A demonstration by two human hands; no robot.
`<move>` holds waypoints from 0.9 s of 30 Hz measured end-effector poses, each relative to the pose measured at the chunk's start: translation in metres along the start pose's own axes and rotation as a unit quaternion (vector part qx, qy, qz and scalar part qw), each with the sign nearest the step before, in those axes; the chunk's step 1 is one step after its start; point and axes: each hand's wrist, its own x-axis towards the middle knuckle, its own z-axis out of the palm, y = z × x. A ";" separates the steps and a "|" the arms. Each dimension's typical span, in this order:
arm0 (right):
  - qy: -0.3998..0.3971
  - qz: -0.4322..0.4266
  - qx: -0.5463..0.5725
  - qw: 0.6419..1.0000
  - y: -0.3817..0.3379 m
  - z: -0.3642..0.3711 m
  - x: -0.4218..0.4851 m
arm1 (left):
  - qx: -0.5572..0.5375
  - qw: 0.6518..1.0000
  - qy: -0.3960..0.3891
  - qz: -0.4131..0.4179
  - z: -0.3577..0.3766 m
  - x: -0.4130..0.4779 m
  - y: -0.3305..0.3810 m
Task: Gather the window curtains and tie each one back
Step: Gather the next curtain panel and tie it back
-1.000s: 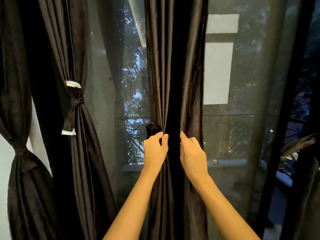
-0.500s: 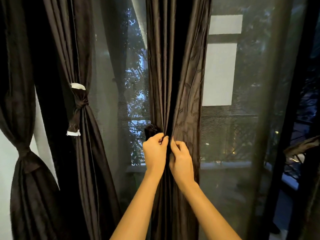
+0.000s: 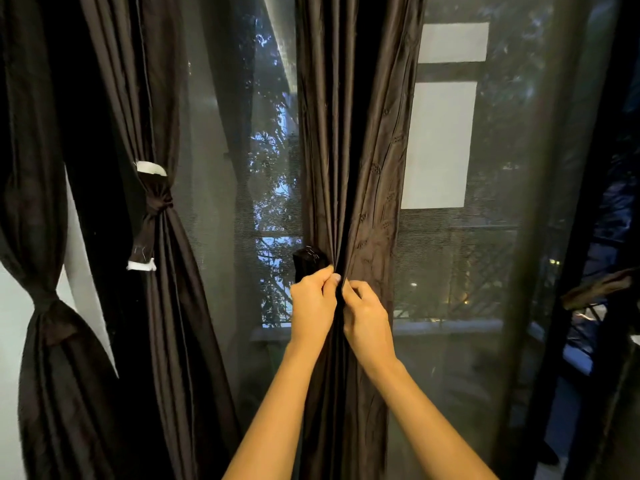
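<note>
A dark brown curtain [image 3: 349, 133] hangs in the middle of the window, bunched into folds. My left hand [image 3: 311, 306] pinches its folds at waist height, with a dark tie-back band [image 3: 308, 263] sticking out above its knuckles. My right hand [image 3: 367, 320] grips the curtain's folds right beside the left, the two hands almost touching. To the left hang two gathered curtains: one [image 3: 166, 306] bound by a dark tie with white ends [image 3: 152, 216], another [image 3: 45, 341] knotted at the far left.
A sheer grey net [image 3: 485, 271] covers the window glass behind the curtains. Outside are trees, a balcony railing and a pale building wall. A dark frame post [image 3: 585, 237] stands at the right, and a white wall shows at the far left.
My right hand has moved left along the curtain, pulling the right-hand folds in until it sits beside the left hand. The curtain is narrower at hand height.
</note>
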 end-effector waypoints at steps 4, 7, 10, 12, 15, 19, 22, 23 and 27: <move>0.002 -0.014 -0.045 0.999 0.001 0.002 -0.004 | 0.012 0.999 -0.031 0.005 0.000 0.000 0.005; -0.002 -0.018 -0.049 0.999 -0.001 0.004 -0.003 | 0.005 1.000 -0.028 0.003 0.003 -0.002 0.007; -0.014 -0.047 -0.077 0.996 0.004 0.004 -0.001 | 0.020 0.999 -0.046 0.006 0.005 0.001 0.004; -0.014 -0.048 -0.077 0.996 0.006 0.003 0.001 | 0.039 0.998 -0.046 0.013 0.006 0.003 0.004; -0.007 -0.057 -0.050 0.997 0.007 0.001 0.002 | 0.025 0.999 -0.029 0.002 0.008 0.003 0.002; 0.006 -0.040 -0.007 0.999 0.010 0.001 0.001 | -0.028 0.999 -0.013 -0.034 0.009 -0.002 0.003; 0.026 -0.012 0.026 0.999 0.013 0.007 -0.001 | -0.059 0.997 0.005 -0.041 0.010 -0.003 0.006; 0.035 -0.004 0.039 0.999 0.013 0.008 0.000 | -0.060 0.997 0.011 -0.040 0.010 -0.002 0.007; 0.044 0.015 0.069 0.996 0.011 0.011 -0.001 | -0.058 0.998 0.015 -0.027 0.008 -0.004 0.006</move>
